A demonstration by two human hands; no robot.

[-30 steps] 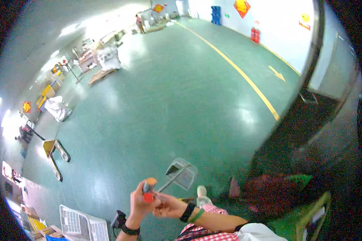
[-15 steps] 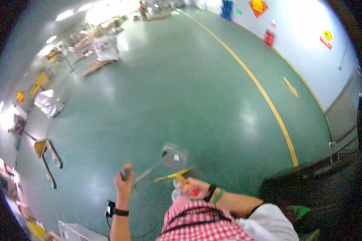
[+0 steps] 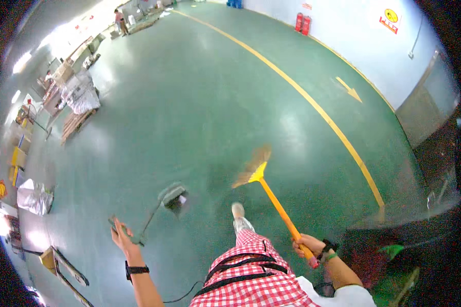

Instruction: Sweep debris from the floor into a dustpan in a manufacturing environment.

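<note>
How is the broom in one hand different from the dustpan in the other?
The broom has a bright orange-yellow handle and tan bristles; the dustpan is grey with a thin grey handle. The broom is in the right hand, the dustpan in the left hand. The broom's bristles fan out wide and look blurred, while the dustpan's tray is boxy with a dark opening. Both have long handles and reach down to the green floor.
</note>
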